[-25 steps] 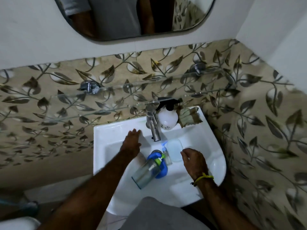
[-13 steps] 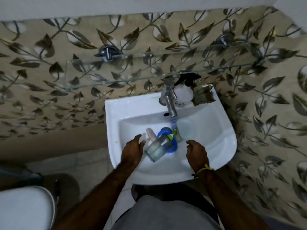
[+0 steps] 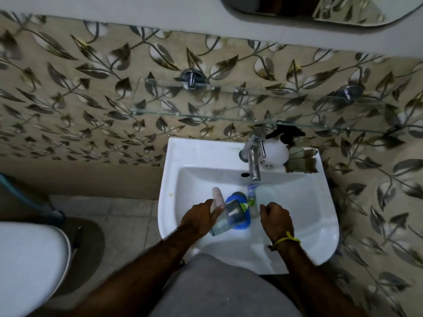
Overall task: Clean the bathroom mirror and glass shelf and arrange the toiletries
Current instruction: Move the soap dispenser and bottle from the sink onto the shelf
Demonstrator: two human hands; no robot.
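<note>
Several toiletries lie in the white sink (image 3: pixel 320 225). They are a clear tinted pump bottle (image 3: pixel 225 219) on its side, a blue round item (image 3: pixel 238 199), a pink tube (image 3: pixel 217 194), a small green-capped bottle (image 3: pixel 251 197) and a translucent soap dish (image 3: pixel 267 193). My left hand (image 3: pixel 199 219) closes on the lower end of the pink tube, right beside the pump bottle. My right hand (image 3: pixel 275 217) hovers over the basin with curled fingers, holding nothing. The glass shelf (image 3: pixel 206 108) above is bare. The mirror (image 3: pixel 320 12) shows at the top edge.
A white spray bottle (image 3: pixel 274 154) with a black trigger and a folded cloth (image 3: pixel 302 160) sit on the sink's back ledge, right of the chrome tap (image 3: pixel 254 156). A toilet (image 3: pixel 27 266) stands at lower left. Leaf-patterned tiles cover the walls.
My left hand has come from the back of the basin down to the pink tube and closed on it. My right hand has curled its fingers. The camera has tilted and shifted.
</note>
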